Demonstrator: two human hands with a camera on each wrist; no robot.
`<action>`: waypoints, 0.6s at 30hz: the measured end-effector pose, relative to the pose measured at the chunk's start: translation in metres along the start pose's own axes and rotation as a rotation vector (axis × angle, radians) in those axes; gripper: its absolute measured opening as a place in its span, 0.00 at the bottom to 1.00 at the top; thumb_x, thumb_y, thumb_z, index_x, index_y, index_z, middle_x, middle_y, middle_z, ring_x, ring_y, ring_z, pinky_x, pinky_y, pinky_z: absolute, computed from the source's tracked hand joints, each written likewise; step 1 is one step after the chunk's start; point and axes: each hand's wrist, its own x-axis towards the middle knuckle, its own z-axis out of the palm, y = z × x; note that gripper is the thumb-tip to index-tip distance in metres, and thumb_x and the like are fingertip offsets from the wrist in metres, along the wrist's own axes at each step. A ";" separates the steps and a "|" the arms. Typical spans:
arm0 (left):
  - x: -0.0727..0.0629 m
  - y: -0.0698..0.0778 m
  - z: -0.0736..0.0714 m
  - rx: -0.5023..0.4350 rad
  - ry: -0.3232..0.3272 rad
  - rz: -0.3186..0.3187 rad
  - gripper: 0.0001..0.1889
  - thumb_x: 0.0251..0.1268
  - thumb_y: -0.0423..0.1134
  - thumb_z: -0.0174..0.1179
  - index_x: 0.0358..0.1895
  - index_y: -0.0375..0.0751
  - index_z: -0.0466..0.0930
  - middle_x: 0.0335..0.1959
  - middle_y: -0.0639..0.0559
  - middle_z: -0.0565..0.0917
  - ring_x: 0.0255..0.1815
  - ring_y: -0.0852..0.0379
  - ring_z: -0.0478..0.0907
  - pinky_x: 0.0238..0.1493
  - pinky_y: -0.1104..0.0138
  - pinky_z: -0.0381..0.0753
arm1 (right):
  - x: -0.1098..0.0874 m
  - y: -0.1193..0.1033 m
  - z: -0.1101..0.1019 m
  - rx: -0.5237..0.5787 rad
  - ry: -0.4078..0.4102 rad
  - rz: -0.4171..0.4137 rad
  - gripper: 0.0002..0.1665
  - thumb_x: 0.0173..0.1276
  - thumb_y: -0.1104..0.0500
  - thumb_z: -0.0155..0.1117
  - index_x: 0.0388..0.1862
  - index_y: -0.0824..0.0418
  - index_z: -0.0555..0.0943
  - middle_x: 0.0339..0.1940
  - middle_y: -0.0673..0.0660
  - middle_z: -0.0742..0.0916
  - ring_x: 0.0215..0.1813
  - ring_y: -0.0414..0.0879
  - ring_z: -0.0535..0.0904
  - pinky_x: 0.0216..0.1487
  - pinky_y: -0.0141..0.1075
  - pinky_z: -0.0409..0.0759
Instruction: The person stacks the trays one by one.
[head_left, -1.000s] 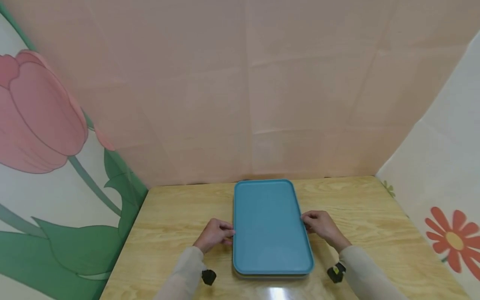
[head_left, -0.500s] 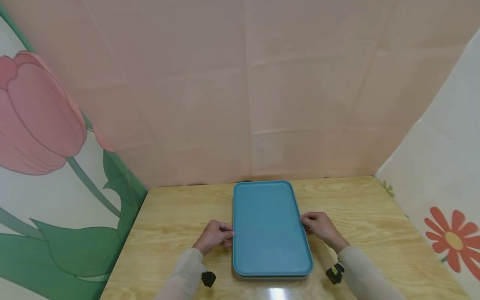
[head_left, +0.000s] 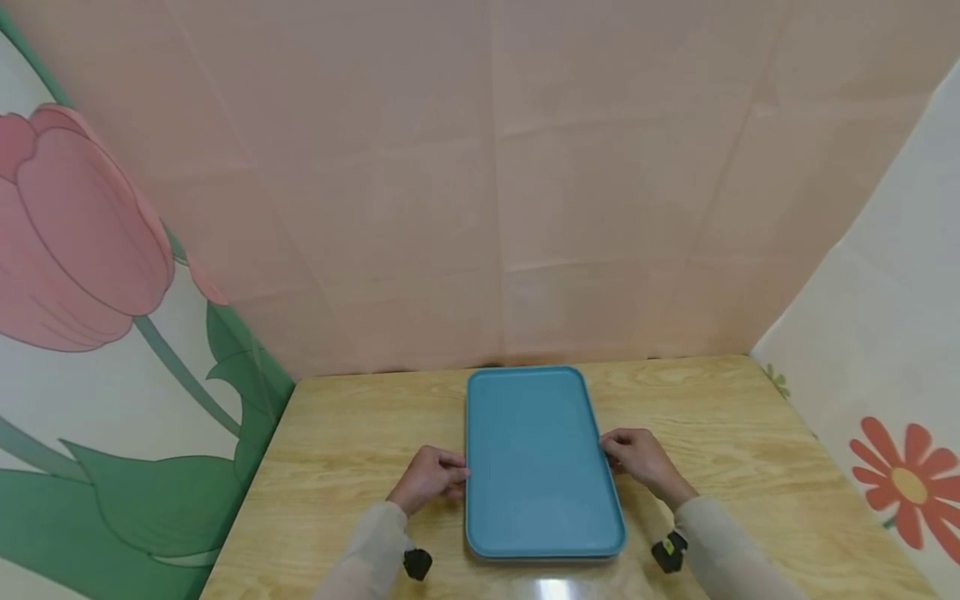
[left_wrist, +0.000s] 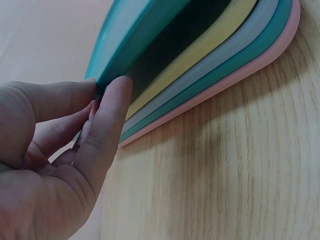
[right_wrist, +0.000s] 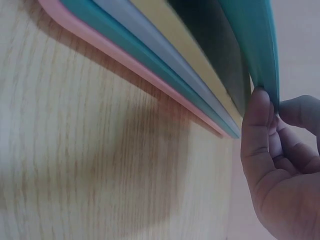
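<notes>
A blue rectangular tray point(head_left: 543, 467) lies lengthwise before me, with a raised rim. My left hand point(head_left: 431, 477) pinches its left edge between thumb and fingers, and my right hand point(head_left: 641, 458) pinches the right edge. Both wrist views show this tray lifted over a stack, with a dark gap between. Under the gap a yellow tray point(left_wrist: 200, 47) sits on a grey tray point(left_wrist: 200, 70). Below these come a teal tray point(left_wrist: 225, 75) and a pink tray point(right_wrist: 100, 42), the pink one lowest on the wood. From the head the stack is mostly hidden.
The wood-grain table point(head_left: 352, 433) stretches to both sides of the stack. A plain pinkish sheet point(head_left: 495, 208) hangs behind its far edge. Flower-printed panels flank the table, a tulip point(head_left: 90, 233) at left and a red flower point(head_left: 907, 479) at right.
Held by both hands, the blue tray has come slightly down and toward me in the head view. The sliver of stack at its near edge shows a little less. Both grips look the same.
</notes>
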 end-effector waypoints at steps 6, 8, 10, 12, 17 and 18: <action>0.001 -0.003 0.001 0.013 -0.003 0.013 0.14 0.65 0.27 0.65 0.50 0.21 0.82 0.37 0.43 0.85 0.35 0.48 0.86 0.37 0.55 0.88 | -0.001 0.002 0.002 0.006 0.009 0.016 0.14 0.74 0.66 0.55 0.47 0.77 0.82 0.37 0.61 0.86 0.35 0.47 0.82 0.39 0.45 0.87; 0.002 -0.004 0.001 0.016 -0.003 0.011 0.14 0.65 0.28 0.65 0.51 0.21 0.82 0.37 0.43 0.85 0.35 0.48 0.86 0.37 0.55 0.88 | -0.001 0.002 0.002 0.000 0.003 0.016 0.14 0.74 0.66 0.55 0.47 0.77 0.82 0.37 0.61 0.86 0.36 0.47 0.82 0.39 0.45 0.87; 0.002 -0.005 0.001 0.015 -0.003 0.007 0.14 0.65 0.28 0.65 0.50 0.21 0.82 0.37 0.42 0.85 0.34 0.48 0.86 0.37 0.55 0.88 | 0.000 0.003 0.002 0.003 0.009 0.031 0.14 0.74 0.66 0.55 0.47 0.76 0.82 0.38 0.60 0.86 0.37 0.48 0.82 0.39 0.44 0.87; 0.002 -0.004 0.000 0.015 -0.003 0.003 0.13 0.65 0.27 0.65 0.50 0.22 0.82 0.37 0.43 0.85 0.34 0.49 0.86 0.37 0.56 0.89 | 0.001 0.004 0.002 0.002 0.006 0.030 0.14 0.74 0.66 0.55 0.47 0.77 0.82 0.38 0.61 0.86 0.37 0.49 0.82 0.39 0.45 0.87; 0.003 -0.005 0.001 0.012 0.001 -0.006 0.13 0.65 0.27 0.65 0.49 0.22 0.83 0.37 0.43 0.85 0.34 0.52 0.86 0.37 0.58 0.89 | 0.000 0.006 0.003 -0.001 0.006 0.026 0.14 0.74 0.66 0.54 0.47 0.76 0.82 0.37 0.60 0.86 0.38 0.52 0.83 0.39 0.45 0.87; 0.003 -0.005 0.001 0.006 0.001 -0.010 0.13 0.64 0.27 0.65 0.49 0.22 0.82 0.37 0.43 0.85 0.34 0.52 0.86 0.37 0.58 0.89 | 0.000 0.005 0.003 -0.002 0.004 0.024 0.14 0.74 0.66 0.54 0.47 0.77 0.82 0.37 0.60 0.86 0.38 0.51 0.83 0.39 0.45 0.87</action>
